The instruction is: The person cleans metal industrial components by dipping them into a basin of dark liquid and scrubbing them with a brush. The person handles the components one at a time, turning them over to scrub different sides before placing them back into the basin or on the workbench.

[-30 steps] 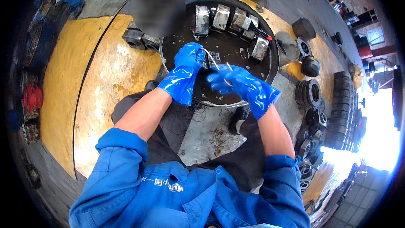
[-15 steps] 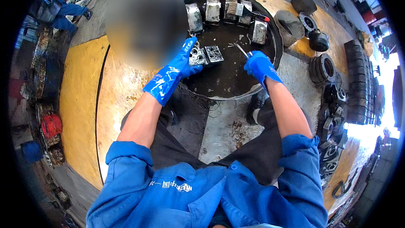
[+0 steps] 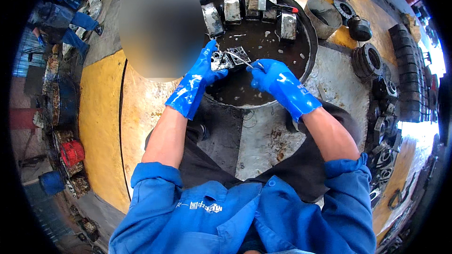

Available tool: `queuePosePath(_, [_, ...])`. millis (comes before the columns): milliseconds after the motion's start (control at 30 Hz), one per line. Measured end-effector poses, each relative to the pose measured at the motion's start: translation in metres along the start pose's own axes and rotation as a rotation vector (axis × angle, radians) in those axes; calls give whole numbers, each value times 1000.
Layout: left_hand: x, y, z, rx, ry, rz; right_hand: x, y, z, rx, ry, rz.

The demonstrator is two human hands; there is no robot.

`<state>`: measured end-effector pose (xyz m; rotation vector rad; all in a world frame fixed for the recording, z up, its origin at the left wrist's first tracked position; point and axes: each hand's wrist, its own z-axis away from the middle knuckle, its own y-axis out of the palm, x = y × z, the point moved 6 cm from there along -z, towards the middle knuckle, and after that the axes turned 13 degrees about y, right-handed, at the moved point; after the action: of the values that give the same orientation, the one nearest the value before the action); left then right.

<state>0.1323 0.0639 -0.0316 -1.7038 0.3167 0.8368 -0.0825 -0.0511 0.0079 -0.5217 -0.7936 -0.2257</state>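
Observation:
My left hand [image 3: 200,73], in a blue rubber glove, grips a wet metal block with round holes [image 3: 217,62], resembling a cylinder head, over a wide round pan [image 3: 310,68] of dark liquid. My right hand [image 3: 278,83], gloved alike, is closed round a thin metal rod-like tool [image 3: 242,60]. The tool's far end lies across the holed face of the block; its exact tip is hard to make out. Along the pan's far side stand several similar metal blocks [image 3: 288,27], and a paintbrush [image 3: 281,7] with a black and red handle rests on them.
Right of the pan stand a metal bucket [image 3: 322,19], a black pot-like part [image 3: 359,29] and ring-shaped parts [image 3: 367,62]. More dark parts line the right edge. A blurred patch hides the area left of the pan. Another person [image 3: 63,21] is at the far left.
My right hand has moved left with the tool, bringing it from over the liquid onto the block. My left hand keeps its grip. The whole view has shifted slightly.

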Motion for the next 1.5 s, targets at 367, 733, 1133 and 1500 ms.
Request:
queuePosePath(367, [-1, 3, -1, 26, -26, 94, 3, -9, -4, -243, -65, 330])
queuePosePath(733, [-13, -4, -2, -82, -34, -35, -7, 17, -29, 41, 93, -168])
queuePosePath(1133, [-16, -2, 1, -17, -49, -4, -6, 30, -19, 82, 147, -216])
queuePosePath(1500, [-8, 3, -1, -18, -44, 62, -1, 29, -17, 64, 209, -264])
